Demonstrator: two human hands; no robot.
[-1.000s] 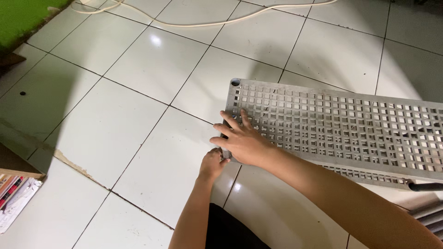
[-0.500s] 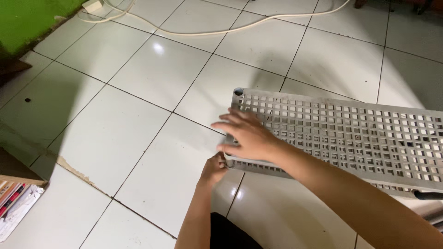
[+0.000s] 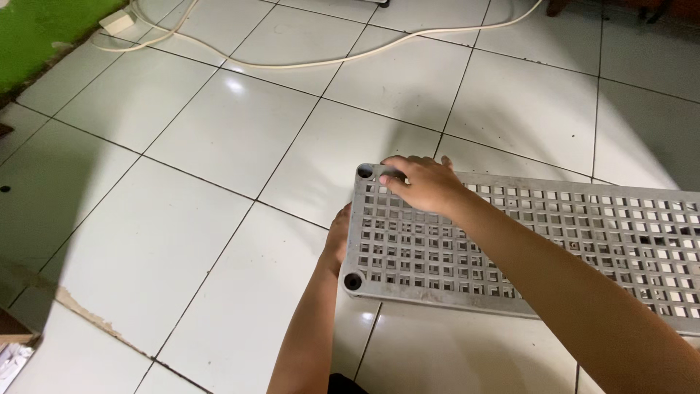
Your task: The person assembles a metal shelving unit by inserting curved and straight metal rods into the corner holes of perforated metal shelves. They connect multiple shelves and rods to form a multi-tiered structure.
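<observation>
A grey plastic grid panel with many square holes lies flat on the white tiled floor, stretching off to the right. My right hand rests on its far left corner, fingers curled over the top edge near a round corner socket. My left hand is pressed against the panel's left short edge, mostly hidden behind it, with the fingers under or against the side. A second round socket shows at the near left corner.
A cream cable snakes across the floor at the top, ending at a small block by a green wall. Papers or a box edge sit at the bottom left. Floor tiles surround the panel.
The panel has shifted and now lies squarer to me. My right hand moved from the left edge up to the far left corner. My left hand moved up against the short edge.
</observation>
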